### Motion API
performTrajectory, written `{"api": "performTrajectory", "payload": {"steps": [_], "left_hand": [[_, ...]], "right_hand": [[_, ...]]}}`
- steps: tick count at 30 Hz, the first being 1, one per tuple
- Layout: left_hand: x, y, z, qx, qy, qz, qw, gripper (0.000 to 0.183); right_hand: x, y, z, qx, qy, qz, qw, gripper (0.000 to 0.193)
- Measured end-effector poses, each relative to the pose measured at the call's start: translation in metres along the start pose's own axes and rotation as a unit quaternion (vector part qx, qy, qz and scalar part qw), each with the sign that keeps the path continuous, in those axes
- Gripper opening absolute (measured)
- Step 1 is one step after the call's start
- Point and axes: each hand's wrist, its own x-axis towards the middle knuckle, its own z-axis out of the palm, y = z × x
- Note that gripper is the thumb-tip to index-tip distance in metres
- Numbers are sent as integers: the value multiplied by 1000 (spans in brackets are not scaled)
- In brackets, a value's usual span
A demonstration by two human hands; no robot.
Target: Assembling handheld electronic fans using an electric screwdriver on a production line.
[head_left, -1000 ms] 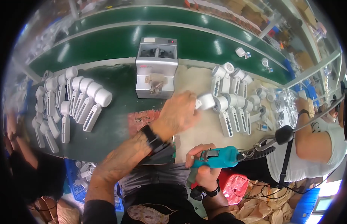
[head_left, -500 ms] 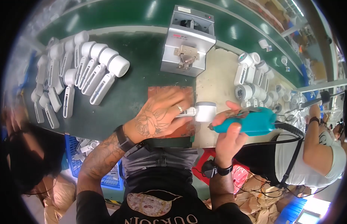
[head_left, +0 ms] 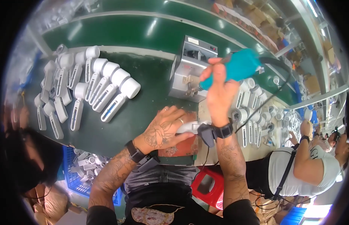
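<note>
My left hand (head_left: 163, 129) is closed around the handle of a white handheld device (head_left: 189, 128) with a drum-shaped head. The device lies across a reddish-brown mat (head_left: 178, 148), its head partly hidden behind my right wrist. My right hand (head_left: 221, 90) is raised and wrapped around a teal corded electric screwdriver (head_left: 244, 63). The screwdriver's nose points toward the front of a grey metal screw feeder (head_left: 182, 69). Whether its bit touches the feeder I cannot tell.
Several white devices (head_left: 114, 107) lie in rows at left on the green table. More devices (head_left: 253, 123) stand at right. A blue crate (head_left: 71, 176) holds parts below the table, near a red stool (head_left: 215, 187). A co-worker (head_left: 294, 168) is at right.
My right hand has lifted the electric screwdriver up and away from the device's head to the screw feeder. My left hand still holds the device. The view has shifted slightly.
</note>
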Motion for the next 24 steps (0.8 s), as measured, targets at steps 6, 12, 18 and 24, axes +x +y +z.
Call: {"api": "performTrajectory", "payload": {"steps": [6, 12, 18, 24], "left_hand": [[1, -1, 6, -5, 31, -19, 999, 44], [-2, -2, 4, 6, -7, -47, 999, 48], [2, -3, 1, 22, -6, -37, 999, 49], [2, 3, 8, -20, 43, -21, 999, 40]], "right_hand": [[-11, 32, 12, 58, -15, 65, 996, 29], [-20, -1, -3, 64, 8, 50, 997, 34], [4, 9, 14, 54, -6, -6, 999, 30], [-7, 24, 9, 80, 10, 68, 994, 26]]}}
